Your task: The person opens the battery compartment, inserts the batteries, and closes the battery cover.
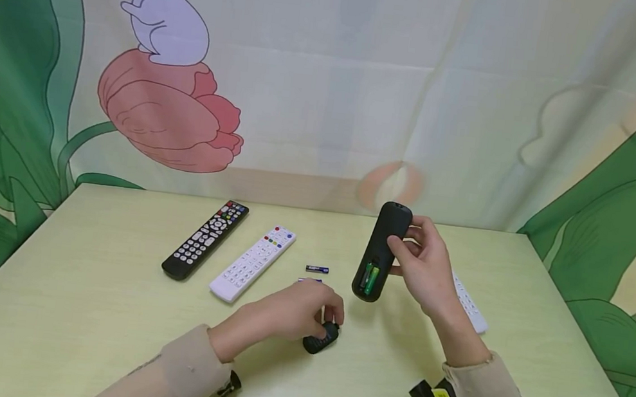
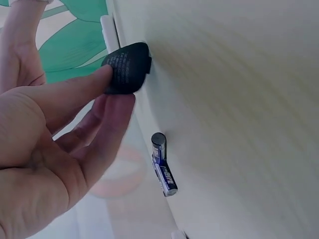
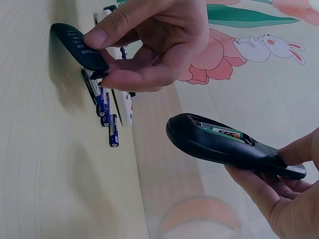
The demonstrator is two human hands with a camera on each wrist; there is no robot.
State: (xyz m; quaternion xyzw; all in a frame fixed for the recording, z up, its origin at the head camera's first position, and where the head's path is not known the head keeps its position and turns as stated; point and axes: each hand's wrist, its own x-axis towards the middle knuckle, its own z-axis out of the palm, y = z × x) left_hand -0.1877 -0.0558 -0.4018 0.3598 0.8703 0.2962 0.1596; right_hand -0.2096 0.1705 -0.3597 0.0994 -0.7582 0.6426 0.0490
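My left hand (image 1: 306,307) pinches a small black battery cover (image 1: 322,340) just above the table. Printed text shows on the cover (image 2: 128,67) in the left wrist view, and a small tab sticks out at one end. In my right hand (image 1: 429,275) is a black remote control (image 1: 389,232), raised and tilted with its back towards the head camera. Its battery compartment is uncovered, and green batteries (image 1: 370,279) lie inside. One green battery (image 3: 227,133) shows in the right wrist view. The cover and the remote are apart.
Several loose blue batteries (image 1: 317,269) lie behind my left hand. A black remote with many buttons (image 1: 205,242) and a white remote (image 1: 253,263) rest to the left. Another white remote (image 1: 471,306) is partly hidden by my right arm. A printed curtain (image 1: 317,95) hangs behind the table (image 1: 80,303).
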